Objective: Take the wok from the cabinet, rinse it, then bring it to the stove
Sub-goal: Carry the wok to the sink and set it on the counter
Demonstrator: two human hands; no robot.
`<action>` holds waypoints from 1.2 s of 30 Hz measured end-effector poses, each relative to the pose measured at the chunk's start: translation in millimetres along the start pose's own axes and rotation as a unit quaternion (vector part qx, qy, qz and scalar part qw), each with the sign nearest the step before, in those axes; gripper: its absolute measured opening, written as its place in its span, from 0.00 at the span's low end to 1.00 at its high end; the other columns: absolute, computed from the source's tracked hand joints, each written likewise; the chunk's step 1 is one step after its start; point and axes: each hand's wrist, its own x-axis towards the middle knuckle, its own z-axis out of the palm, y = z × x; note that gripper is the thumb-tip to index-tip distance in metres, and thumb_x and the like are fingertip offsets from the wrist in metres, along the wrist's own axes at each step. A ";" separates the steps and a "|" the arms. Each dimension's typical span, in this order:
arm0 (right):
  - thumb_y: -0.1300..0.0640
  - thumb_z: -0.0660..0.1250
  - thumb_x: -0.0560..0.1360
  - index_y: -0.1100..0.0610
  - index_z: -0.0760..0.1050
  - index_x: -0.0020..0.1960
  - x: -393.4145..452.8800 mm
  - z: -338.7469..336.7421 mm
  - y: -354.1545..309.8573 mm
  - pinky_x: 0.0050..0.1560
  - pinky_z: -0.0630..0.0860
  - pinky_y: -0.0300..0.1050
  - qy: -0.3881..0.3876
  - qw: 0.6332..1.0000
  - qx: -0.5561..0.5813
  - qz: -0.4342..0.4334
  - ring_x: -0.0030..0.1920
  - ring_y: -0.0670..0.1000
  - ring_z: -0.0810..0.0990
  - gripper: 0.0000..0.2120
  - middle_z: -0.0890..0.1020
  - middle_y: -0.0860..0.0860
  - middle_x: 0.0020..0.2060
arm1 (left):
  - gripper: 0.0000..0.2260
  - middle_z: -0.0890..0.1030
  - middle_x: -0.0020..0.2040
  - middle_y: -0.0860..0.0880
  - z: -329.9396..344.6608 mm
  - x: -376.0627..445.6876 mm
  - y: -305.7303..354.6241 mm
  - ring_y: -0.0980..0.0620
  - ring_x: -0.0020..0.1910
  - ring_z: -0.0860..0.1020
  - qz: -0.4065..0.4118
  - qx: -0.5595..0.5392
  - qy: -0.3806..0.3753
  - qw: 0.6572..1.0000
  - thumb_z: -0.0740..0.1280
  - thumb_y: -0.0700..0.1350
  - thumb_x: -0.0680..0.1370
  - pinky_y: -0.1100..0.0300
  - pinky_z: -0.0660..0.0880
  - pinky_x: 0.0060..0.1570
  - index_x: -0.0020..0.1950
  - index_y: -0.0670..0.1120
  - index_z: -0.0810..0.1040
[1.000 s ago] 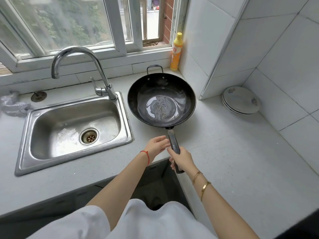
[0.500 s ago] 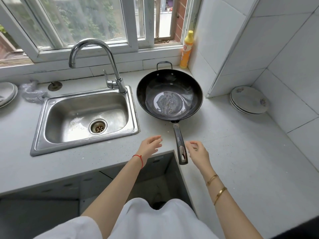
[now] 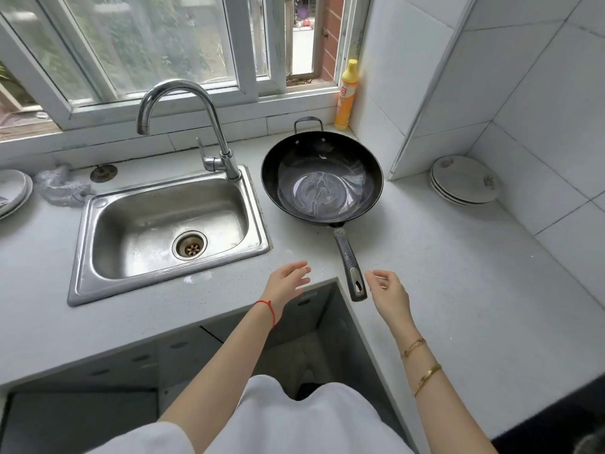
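Speckled grey stone counter (image 3: 458,273) at frame centre carries your round, glossy black steel wok (image 3: 322,178); your left hand (image 3: 288,283) and right hand (image 3: 388,291) hover released, flanking its ribbed handle.

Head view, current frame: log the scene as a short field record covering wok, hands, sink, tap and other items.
wok: on the countertop, right of the sink; long handle points toward the person
left hand: open, empty, left of the handle end
right hand: open, empty, right of the handle end
sink: no dishes in it
tap: no water running
other: yellow bottle by the window; stacked plates at right
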 end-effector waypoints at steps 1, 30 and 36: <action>0.46 0.62 0.80 0.58 0.70 0.67 -1.9 0.5 -1.2 0.46 0.71 0.38 0.004 1.000 -0.002 0.001 0.54 0.49 0.74 0.21 0.77 0.55 0.63 | 0.16 0.79 0.63 0.48 -0.7 -0.6 0.8 0.50 0.60 0.78 -0.002 -0.001 -0.001 1.000 0.64 0.46 0.81 0.55 0.75 0.61 0.68 0.46 0.74; 0.42 0.70 0.73 0.58 0.73 0.52 75.8 27.2 -37.8 0.49 0.83 0.53 -0.125 0.989 -0.066 0.046 0.42 0.57 0.85 0.20 0.85 0.54 0.41 | 0.15 0.77 0.62 0.42 75.6 89.0 44.2 0.45 0.63 0.75 -0.115 -0.067 -0.049 0.990 0.66 0.41 0.79 0.52 0.66 0.70 0.66 0.41 0.72; 0.52 0.65 0.79 0.59 0.75 0.47 80.8 35.6 -40.9 0.40 0.84 0.54 -0.168 0.982 -0.012 0.080 0.30 0.58 0.84 0.10 0.83 0.57 0.31 | 0.03 0.78 0.53 0.41 81.7 102.5 37.6 0.49 0.47 0.78 -0.110 -0.077 -0.062 0.989 0.65 0.36 0.79 0.62 0.76 0.49 0.52 0.39 0.77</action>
